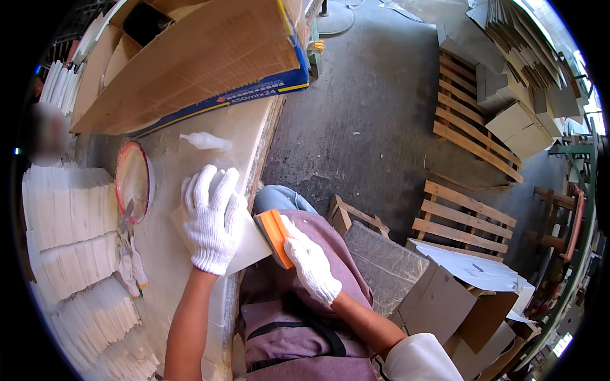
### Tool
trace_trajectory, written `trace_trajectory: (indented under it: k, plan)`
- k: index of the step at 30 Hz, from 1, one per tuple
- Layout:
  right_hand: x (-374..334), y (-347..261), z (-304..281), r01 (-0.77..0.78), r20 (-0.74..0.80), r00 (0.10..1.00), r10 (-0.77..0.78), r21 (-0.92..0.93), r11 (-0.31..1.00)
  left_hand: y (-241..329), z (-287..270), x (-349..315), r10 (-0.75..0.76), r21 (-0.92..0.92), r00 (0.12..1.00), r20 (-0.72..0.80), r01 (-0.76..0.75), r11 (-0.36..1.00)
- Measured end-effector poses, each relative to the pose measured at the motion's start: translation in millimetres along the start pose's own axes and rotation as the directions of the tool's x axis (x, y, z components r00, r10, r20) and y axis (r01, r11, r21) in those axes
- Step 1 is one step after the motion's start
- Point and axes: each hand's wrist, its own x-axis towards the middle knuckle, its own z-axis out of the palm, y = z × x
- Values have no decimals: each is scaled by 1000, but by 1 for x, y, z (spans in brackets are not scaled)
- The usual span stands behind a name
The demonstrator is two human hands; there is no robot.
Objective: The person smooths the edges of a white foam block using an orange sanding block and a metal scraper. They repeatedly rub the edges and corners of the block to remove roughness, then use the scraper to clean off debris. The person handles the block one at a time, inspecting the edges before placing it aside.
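Our left hand [210, 219], gloved in white knit, lies flat with its fingers spread apart on a white card sheet [249, 244] at the edge of the pale surface [190, 159], while the right hand [310, 261] has its fingers clamped on an orange scraper [274, 233] pressed to the sheet's near edge. We judge the sheet light, thin and easily creased, best held flat under the palm; the scraper looks stiff and light, gripped by its back edge.
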Motion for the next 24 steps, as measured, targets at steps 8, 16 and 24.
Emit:
trace_trajectory:
  k: [8,16,24]
  plan:
    - [13,-1,-12,-8,141,990,9,-9,1000,1,-1,2,-1,-9,1000,-6,1,1000]
    - [10,-21,-20,-71,139,987,82,-83,994,0,3,3,-5,0,997,-75,5,1000]
    - [13,-27,-2,-36,-27,999,33,-113,993,2,2,3,-43,13,994,-97,44,999]
